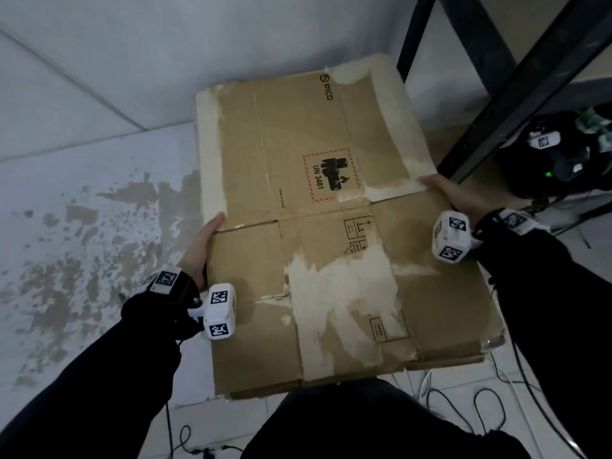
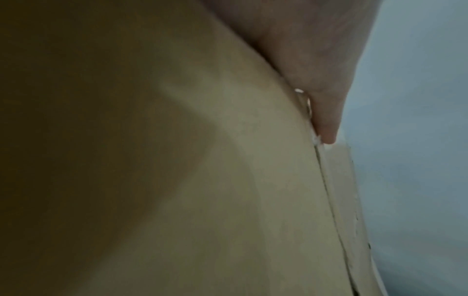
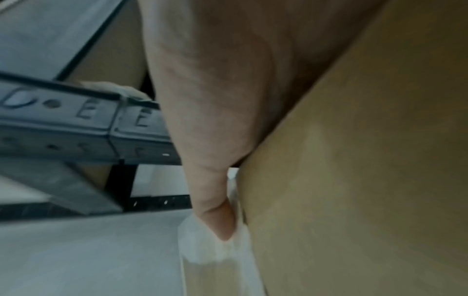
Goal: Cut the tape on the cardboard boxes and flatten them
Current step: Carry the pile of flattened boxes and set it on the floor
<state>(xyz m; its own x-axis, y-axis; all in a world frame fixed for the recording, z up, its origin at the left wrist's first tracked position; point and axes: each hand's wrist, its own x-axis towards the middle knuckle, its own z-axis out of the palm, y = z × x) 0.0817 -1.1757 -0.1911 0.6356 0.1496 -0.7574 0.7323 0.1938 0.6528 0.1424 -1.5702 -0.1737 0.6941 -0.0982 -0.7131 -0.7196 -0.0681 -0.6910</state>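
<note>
1. Nearest the camera, the person's dark-trousered knees sit under the near edge of a flattened cardboard box, with thin cables trailing on the tiled floor beside them.
2. The box is held up off the floor between both hands, its printed face upward, with patches of torn white paper across it.
3. The left hand grips the box's left edge: thumb on top, fingers hidden underneath, so how far they curl cannot be told.
4. The right hand holds the right edge the same way, thumb lying on the top face; the right wrist view shows the thumb pressed against the cardboard.
5. Farther off stand a dark metal rack, then the pale wall.
</note>
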